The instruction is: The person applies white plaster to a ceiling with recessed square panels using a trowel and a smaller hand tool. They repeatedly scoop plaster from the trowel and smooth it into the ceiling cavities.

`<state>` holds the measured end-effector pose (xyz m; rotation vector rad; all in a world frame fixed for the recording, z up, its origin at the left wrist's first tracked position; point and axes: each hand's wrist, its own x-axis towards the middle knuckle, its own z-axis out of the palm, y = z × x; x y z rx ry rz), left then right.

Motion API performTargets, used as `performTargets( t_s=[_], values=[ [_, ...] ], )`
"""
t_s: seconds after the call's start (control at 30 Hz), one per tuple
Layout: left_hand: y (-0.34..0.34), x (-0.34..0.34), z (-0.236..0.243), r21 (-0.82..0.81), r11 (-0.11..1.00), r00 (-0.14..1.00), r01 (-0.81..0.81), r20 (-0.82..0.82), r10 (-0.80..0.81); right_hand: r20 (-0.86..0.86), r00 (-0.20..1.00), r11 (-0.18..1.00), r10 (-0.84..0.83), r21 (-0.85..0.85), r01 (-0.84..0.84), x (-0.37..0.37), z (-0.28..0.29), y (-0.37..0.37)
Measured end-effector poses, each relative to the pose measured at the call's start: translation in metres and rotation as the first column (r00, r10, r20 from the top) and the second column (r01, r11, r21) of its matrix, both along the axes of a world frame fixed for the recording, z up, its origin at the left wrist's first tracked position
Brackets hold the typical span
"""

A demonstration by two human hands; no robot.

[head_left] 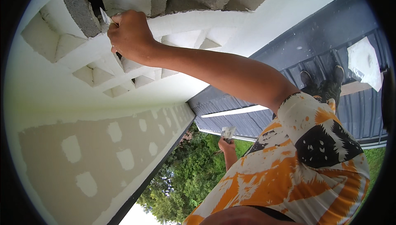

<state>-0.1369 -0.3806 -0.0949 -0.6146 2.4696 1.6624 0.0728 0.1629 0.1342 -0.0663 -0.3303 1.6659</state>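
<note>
My right hand (130,35) is raised at the white wall, fingers closed round a small putty knife. The knife's whitish, pointed blade (105,17) sticks out past my fingers beside a dark gap in the rough grey block (80,8); whether it touches the block I cannot tell. Lower in the picture, beyond my torso, my left hand (227,145) grips a flat scraper (228,132) with a squarish blade smeared pale grey-white. Part of its handle is hidden by my fingers.
Recessed block openings (93,74) line the wall; some edges are bare grey. A beige panel with white filler patches (72,148) lies lower left. My shoes (338,74) stand on a dark ribbed metal roof (297,64). A white sheet-like piece (365,62) lies nearby. Trees (185,179) grow beyond the edge.
</note>
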Motion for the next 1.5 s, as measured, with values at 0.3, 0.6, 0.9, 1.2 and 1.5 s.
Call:
performTargets(
  t_s=[0.3, 0.6, 0.9, 1.2, 1.5],
  values=[
    [0.001, -0.002, -0.003, -0.003, 1.0, 0.999, -0.028, -0.025, 0.028, 0.019, 1.0, 0.998, -0.007, 0.056, 0.006, 0.002, -0.007, -0.009],
    [-0.026, -0.025, -0.003, 0.051, 0.998, 0.998, 0.045, 0.049, -0.048, 0.038, 0.998, 0.985, 0.051, 0.161, -0.056, 0.015, -0.008, 0.001],
    [0.0, -0.009, 0.009, -0.02, 0.999, 0.999, 0.032, -0.009, -0.033, -0.033, 0.999, 0.991, 0.03, 0.128, -0.026, 0.017, -0.003, 0.008],
    [0.009, -0.007, 0.015, -0.003, 1.0, 1.0, -0.002, -0.003, 0.002, 0.034, 0.995, 0.99, -0.092, 0.107, 0.087, 0.022, 0.005, 0.018],
    [0.007, -0.011, 0.015, 0.007, 0.999, 0.999, 0.035, 0.018, -0.035, 0.042, 0.996, 0.994, 0.085, 0.063, -0.087, 0.022, -0.013, 0.038]
  ],
)
